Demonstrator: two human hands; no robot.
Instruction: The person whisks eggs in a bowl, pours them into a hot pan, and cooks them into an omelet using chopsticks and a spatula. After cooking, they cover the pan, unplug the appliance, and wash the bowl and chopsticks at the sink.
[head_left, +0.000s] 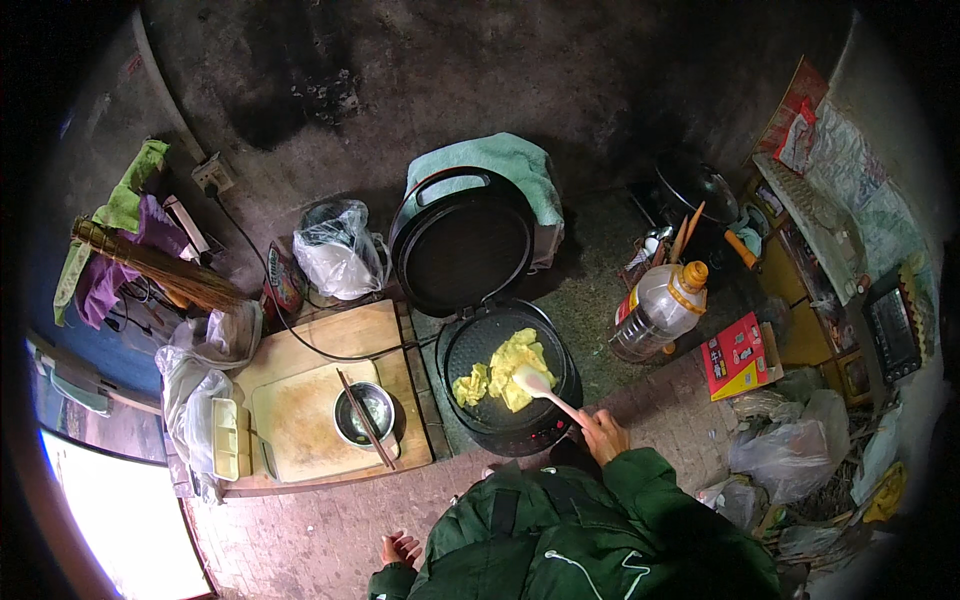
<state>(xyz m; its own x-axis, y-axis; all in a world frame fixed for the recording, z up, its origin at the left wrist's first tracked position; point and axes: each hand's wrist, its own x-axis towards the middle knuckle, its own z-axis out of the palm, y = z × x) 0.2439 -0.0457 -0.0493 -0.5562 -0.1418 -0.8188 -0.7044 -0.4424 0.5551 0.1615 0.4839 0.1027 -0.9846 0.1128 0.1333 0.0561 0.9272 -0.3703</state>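
My right hand (604, 438) grips the pink handle of a spatula (534, 382) with a pale, spoon-like head. Its head rests against the larger heap of yellow scrambled egg (517, 360). A smaller lump of egg (471, 385) lies to the left on the same dark plate of the electric griddle (465, 352). The round black griddle lid (463, 253) is raised at the back, and red lights glow on the front control panel. My left hand (401, 549) hangs low beside my green jacket, holding nothing, its fingers loosely bent and slightly apart.
Left of the griddle, a metal bowl (363, 414) with chopsticks across it stands on a cutting board (300, 442). A power cord (315, 346) crosses the boards. An oil bottle (652, 319) and a red box (739, 357) are at right. A teal towel (480, 154) is behind the lid.
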